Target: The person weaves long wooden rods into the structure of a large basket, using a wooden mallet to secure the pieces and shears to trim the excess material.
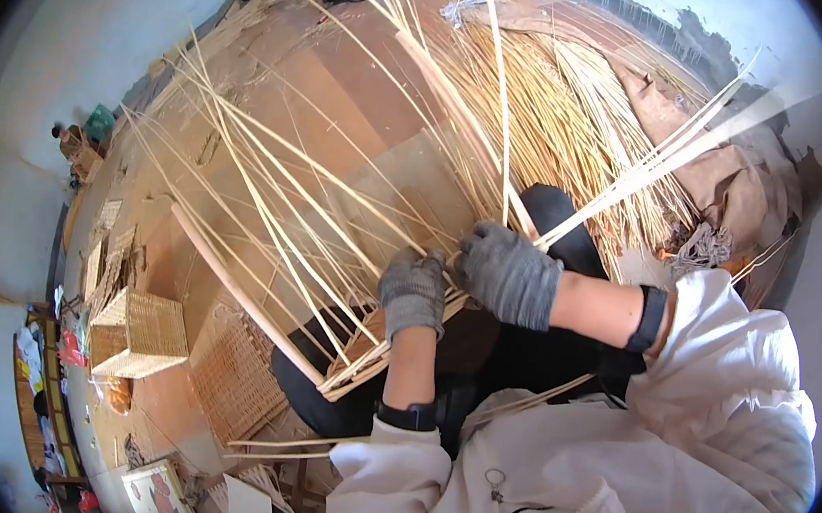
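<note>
An unfinished wicker frame (350, 374) lies across my lap, its long pale rods (282, 198) fanning out away from me. Two thicker bars edge it, a left bar (244, 297) and a right bar (466, 112). My left hand (413, 295), in a grey knit glove, is closed on rods at the near edge of the weave. Close beside it, my right hand (513, 275), gloved the same way, has its fingers curled around rods there. The fingertips of both hands nearly meet, and they hide the exact crossing of the rods.
A large heap of loose wicker rods (567, 103) spreads on the floor at the far right, beside a brown cloth (734, 185). At left stand a woven box (151, 329) and a flat woven panel (236, 378). A picture board (160, 499) lies at the lower left.
</note>
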Demonstrator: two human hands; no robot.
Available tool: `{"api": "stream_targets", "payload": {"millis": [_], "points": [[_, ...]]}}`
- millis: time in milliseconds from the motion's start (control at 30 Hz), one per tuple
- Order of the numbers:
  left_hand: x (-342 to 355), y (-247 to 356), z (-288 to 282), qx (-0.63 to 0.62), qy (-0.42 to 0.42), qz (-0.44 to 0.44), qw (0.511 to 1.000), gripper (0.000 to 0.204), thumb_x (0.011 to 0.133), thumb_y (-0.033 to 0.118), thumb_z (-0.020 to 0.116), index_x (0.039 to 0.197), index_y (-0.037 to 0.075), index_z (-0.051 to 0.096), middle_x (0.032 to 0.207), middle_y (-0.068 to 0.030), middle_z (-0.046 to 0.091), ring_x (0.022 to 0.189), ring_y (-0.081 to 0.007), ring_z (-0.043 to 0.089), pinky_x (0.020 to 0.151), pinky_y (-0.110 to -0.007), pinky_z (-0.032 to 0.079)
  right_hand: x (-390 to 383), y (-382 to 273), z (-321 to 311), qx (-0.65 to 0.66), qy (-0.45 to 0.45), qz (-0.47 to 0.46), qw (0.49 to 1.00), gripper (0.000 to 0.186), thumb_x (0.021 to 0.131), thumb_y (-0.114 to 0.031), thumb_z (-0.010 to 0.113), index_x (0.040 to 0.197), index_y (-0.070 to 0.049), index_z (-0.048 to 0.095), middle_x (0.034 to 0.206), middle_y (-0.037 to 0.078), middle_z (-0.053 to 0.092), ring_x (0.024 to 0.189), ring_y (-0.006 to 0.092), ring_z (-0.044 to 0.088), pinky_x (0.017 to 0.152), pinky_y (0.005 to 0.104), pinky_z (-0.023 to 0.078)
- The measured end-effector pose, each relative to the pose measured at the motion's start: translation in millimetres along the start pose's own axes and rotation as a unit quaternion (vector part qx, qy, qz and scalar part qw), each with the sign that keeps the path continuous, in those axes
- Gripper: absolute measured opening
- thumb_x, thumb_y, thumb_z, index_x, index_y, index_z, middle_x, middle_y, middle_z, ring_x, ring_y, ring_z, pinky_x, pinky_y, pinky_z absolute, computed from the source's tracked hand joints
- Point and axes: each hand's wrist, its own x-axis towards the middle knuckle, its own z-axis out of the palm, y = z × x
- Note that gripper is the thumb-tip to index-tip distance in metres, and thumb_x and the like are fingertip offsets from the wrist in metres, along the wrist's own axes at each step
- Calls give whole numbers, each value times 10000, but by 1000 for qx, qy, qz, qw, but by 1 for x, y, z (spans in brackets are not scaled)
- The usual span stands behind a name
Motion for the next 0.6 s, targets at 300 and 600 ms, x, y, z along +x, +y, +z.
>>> {"api": "stream_targets", "payload": {"millis": [300, 600], "points": [[-4, -9, 11, -139, -4, 37, 990, 551, 792, 59, 504, 1298, 149, 305, 760, -93, 572, 671, -126, 524, 591, -245, 430, -78, 26, 19, 837, 152, 374, 370, 304, 819, -285, 533, 922, 0, 557, 726, 127, 594, 536, 193, 581, 437, 269, 486], [-21, -18, -2, -164, -208, 56, 963, 844, 672, -73, 623, 1339, 167, 167, 1180, -114, 422, 882, -162, 535, 725, -259, 465, -31, 68, -35, 583, 239, 311, 712, 190, 746, 32, 483, 933, 35, 520, 807, 107, 560, 737, 170, 557, 638, 257, 460]]}}
